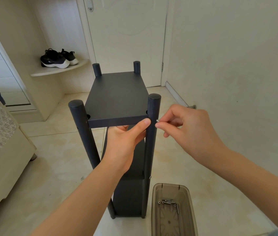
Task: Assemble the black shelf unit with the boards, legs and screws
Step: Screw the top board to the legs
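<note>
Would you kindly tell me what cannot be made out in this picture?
Head view:
- Screw: mostly hidden by the right hand pinching it.
- Left hand: fingertips hidden beneath the top board.
- Lower boards: partly behind the left forearm.
- Loose screws in the tray: too small to count.

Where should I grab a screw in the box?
Pinch its thin shaft from straight above. The screws lie flat on the bottom of the open box, and its walls block every sideways reach.
</note>
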A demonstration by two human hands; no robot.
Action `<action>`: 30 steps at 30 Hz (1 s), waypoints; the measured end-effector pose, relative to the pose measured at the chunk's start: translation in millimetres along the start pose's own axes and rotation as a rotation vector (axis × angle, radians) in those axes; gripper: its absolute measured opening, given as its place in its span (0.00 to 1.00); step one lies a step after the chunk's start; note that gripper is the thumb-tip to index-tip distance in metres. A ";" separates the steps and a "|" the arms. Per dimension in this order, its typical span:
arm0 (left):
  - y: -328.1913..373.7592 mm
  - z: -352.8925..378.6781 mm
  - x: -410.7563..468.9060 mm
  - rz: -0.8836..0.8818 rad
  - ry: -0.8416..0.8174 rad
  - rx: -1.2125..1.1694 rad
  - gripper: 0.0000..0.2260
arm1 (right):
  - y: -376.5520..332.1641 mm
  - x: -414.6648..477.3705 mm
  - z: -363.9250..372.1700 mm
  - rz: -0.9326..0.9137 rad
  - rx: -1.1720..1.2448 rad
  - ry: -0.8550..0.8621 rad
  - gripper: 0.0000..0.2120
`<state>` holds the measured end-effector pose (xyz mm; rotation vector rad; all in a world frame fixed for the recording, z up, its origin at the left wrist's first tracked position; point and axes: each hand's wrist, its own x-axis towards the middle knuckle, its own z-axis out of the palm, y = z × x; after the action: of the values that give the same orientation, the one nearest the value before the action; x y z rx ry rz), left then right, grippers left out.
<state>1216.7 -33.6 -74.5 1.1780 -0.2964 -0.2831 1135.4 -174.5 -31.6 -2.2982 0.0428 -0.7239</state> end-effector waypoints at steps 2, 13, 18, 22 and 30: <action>0.1 -0.3 0.5 -0.004 0.001 0.007 0.22 | -0.1 0.6 0.4 0.007 0.021 0.001 0.04; 1.7 -1.1 0.2 0.002 -0.007 0.013 0.22 | 2.5 -0.7 9.9 0.048 0.139 0.051 0.05; 2.2 -0.9 -0.2 0.005 -0.014 0.013 0.23 | -1.8 4.4 5.4 0.124 0.180 0.050 0.08; 1.5 -1.5 -0.8 0.007 -0.014 0.029 0.24 | -4.5 7.2 3.4 0.193 0.219 0.006 0.09; 2.8 -2.0 -0.2 0.003 -0.016 0.030 0.25 | -5.3 4.9 -6.1 0.220 0.352 -0.104 0.01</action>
<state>1217.5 -30.8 -72.7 1.2053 -0.3172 -0.2861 1135.5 -175.5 -22.2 -1.9526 0.1098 -0.4575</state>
